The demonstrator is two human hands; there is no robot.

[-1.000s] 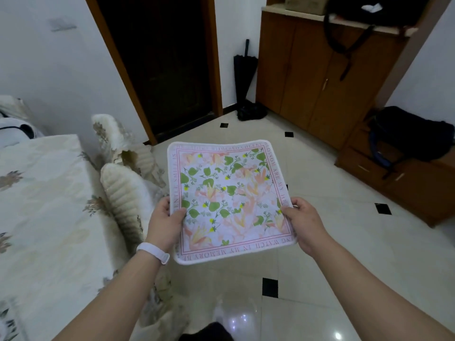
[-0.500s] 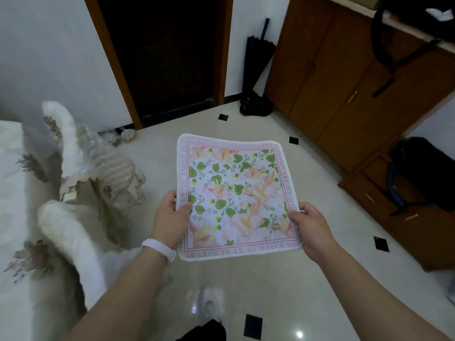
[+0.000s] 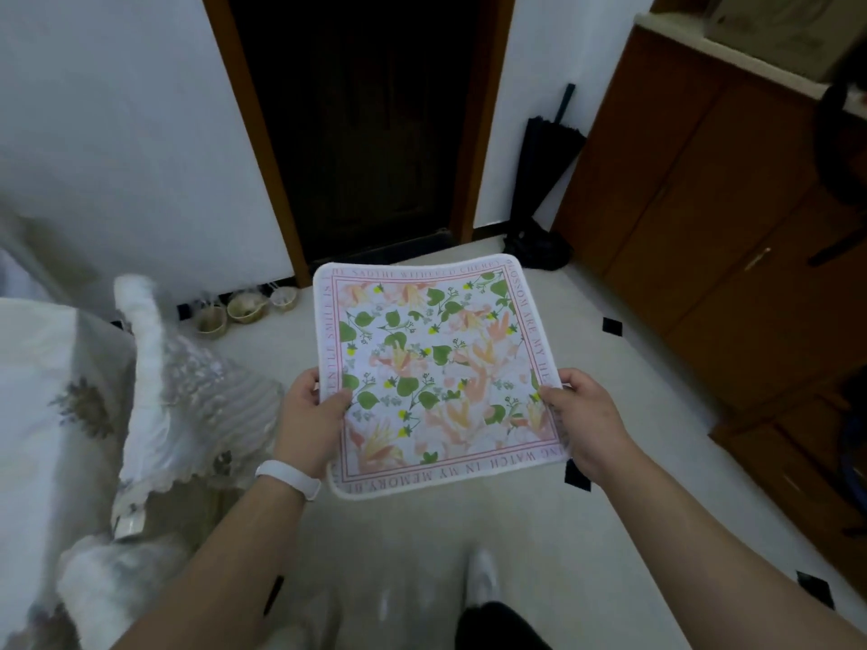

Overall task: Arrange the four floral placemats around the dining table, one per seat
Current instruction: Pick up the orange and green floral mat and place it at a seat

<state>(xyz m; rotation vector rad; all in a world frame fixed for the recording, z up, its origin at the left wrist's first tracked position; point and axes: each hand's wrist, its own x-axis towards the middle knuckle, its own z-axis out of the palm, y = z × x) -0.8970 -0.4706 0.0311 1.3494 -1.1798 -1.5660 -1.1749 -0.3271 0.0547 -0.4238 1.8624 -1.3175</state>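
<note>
Fingers (image 3: 335, 400) of the left hand (image 3: 309, 422) are closed on the left edge of a square floral placemat (image 3: 436, 377), thumb on top and the other fingers hidden beneath it, while the right hand (image 3: 584, 422) pinches the right edge the same way, its thumb lying over the printed border. Both hands hold the placemat out flat in the air above the pale floor (image 3: 408, 532), roughly level, with its far edge bowed slightly. The placemat is white with a pink lettered border framing green leaves, peach flowers and small yellow dots. A white band (image 3: 288, 478) circles the left wrist. At the left of the scene, a desk (image 3: 42, 391) covered in a cream cloth with faded flower motifs reaches in from the edge, and just beside it stands a chair (image 3: 187, 396) draped in a white ribbed, lacy cover; the placemat hangs to the right of the chair and clear of the desk. Far ahead is a dark doorway (image 3: 366, 124) in a brown wooden frame, with a few small bowls (image 3: 244, 309) on the floor to its left, near the wall. A folded black umbrella (image 3: 546, 180) leans in the far corner, next to brown wooden cabinets (image 3: 727, 218) running along the right side. One white shoe (image 3: 483, 577) shows on the floor at the near edge.
</note>
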